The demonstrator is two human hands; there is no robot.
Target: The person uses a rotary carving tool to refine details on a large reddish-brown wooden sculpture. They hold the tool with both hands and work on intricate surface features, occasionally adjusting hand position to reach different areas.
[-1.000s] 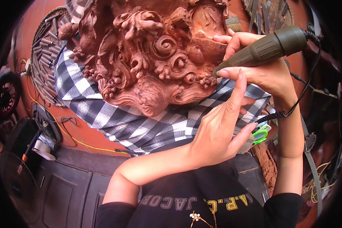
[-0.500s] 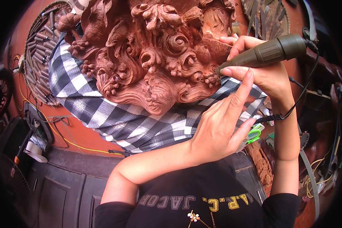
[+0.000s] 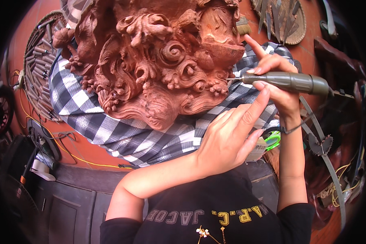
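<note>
Head view: my right grip [image 3: 284,94] is pinching the green-grey rotary tool [image 3: 299,82] between thumb and fingers near its front end, with one finger stretched out past it, away from my body. The reddish-brown carving [image 3: 162,73] lies to the left of that grip, its curled right-hand edge just past the bit [image 3: 235,79]. Tool's long axis runs roughly crosswise to me: bit pointing left out of the grip, fat rear end sticking out right and a touch nearer my body. So the bit is lined up on the carving's flank; can't tell from here if it's touching or just short. That tip gap is the relation that counts. My left grip [image 3: 225,138] is nearer my body, below and left of the right one; fingers extended, thumb spread off, pinching nothing. Its index fingertip ends right by my right thumb; contact not clear. Right hand is the one in line with the edge at the bit. Checked cloth [image 3: 83,97] shows under the carving, left and body side of the right grip. Black cable [image 3: 290,130] crosses my right wrist, body side of the grip. Green ring-shaped item [image 3: 273,140] sits below the right grip, near my left thumb.
</note>
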